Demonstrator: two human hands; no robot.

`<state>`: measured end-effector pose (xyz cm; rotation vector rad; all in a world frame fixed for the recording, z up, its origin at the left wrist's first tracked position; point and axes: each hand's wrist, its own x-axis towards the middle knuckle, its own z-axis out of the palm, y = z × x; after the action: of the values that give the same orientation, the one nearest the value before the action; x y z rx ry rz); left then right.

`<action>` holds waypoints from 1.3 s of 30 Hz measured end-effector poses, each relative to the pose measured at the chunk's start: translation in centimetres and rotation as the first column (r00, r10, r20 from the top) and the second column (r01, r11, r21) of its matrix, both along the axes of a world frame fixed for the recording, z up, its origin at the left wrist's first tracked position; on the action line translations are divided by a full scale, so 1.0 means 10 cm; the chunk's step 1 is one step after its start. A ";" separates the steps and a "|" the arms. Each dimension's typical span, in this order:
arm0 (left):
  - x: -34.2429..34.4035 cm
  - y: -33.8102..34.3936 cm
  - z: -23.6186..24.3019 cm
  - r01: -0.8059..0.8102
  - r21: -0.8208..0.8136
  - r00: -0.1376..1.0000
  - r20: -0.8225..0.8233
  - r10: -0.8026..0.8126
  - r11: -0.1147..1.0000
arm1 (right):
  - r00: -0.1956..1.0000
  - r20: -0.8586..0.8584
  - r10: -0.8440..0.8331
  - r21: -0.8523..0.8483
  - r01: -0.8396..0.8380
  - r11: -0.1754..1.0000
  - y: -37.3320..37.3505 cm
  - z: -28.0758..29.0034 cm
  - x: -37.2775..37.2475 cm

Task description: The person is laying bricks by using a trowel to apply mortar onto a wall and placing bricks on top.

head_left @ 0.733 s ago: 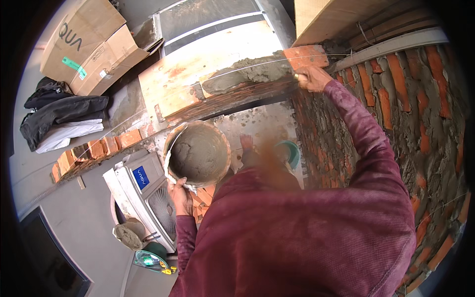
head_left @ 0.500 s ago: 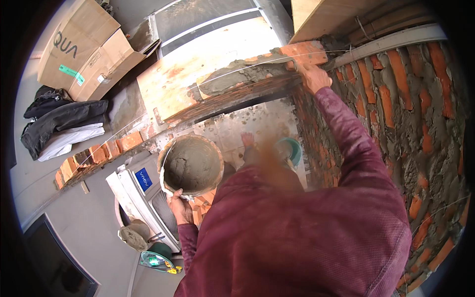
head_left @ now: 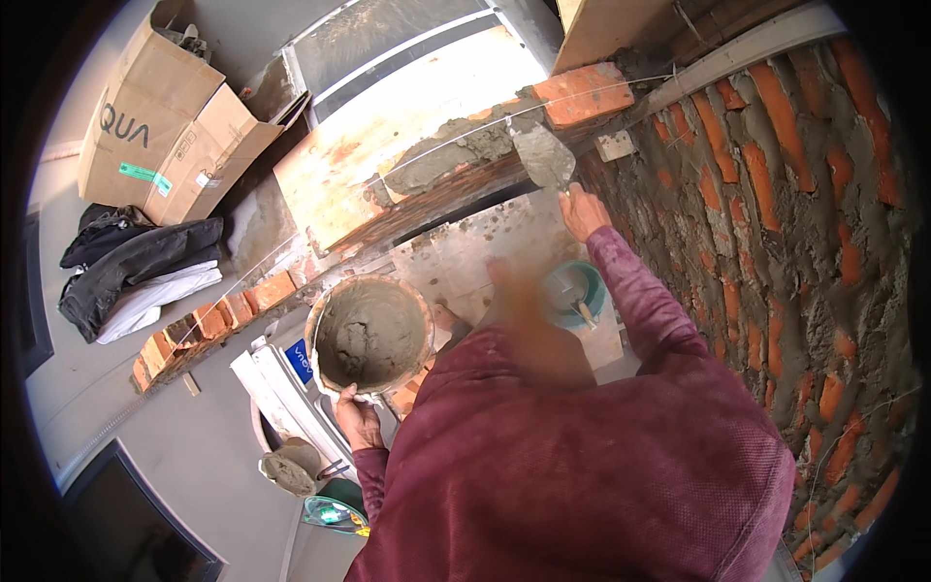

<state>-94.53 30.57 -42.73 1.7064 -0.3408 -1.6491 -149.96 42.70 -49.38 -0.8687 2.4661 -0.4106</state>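
My right hand (head_left: 584, 211) is closed round the handle of a pointed trowel (head_left: 545, 155). Its mortar-smeared blade meets the inner edge of a low brick wall, just below an orange brick (head_left: 584, 93) at the wall's right end. To the left of that brick, wet grey mortar (head_left: 451, 155) lies in a rough bed along the wall top. A thin string line (head_left: 432, 158) runs over it. With its fingers hooked on the rim, my left hand (head_left: 357, 419) holds a round bucket (head_left: 424, 308) of grey mortar at my left side.
A rough brick wall (head_left: 766, 213) rises on the right. Between it and my legs is a green bucket (head_left: 593, 281) with a handled tool inside. Bricks (head_left: 233, 308), folded clothes (head_left: 145, 267) and a cardboard box (head_left: 179, 136) are at left. A smaller mortar bucket (head_left: 293, 466) stands lower left.
My right hand has left the brick at the wall end and drawn back toward me, and the trowel blade now shows. My left hand stays on the bucket rim. The view has shifted slightly.
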 end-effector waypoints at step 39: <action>1.59 -1.01 -0.52 0.210 -0.056 0.975 0.087 -0.205 0.976 | 0.397 0.771 -0.498 0.133 0.665 0.735 -1.21 0.48 1.11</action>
<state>-78.64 20.46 -47.89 1.7400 -0.6244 -1.6989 -138.82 30.63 -44.56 0.2220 1.7949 -1.0492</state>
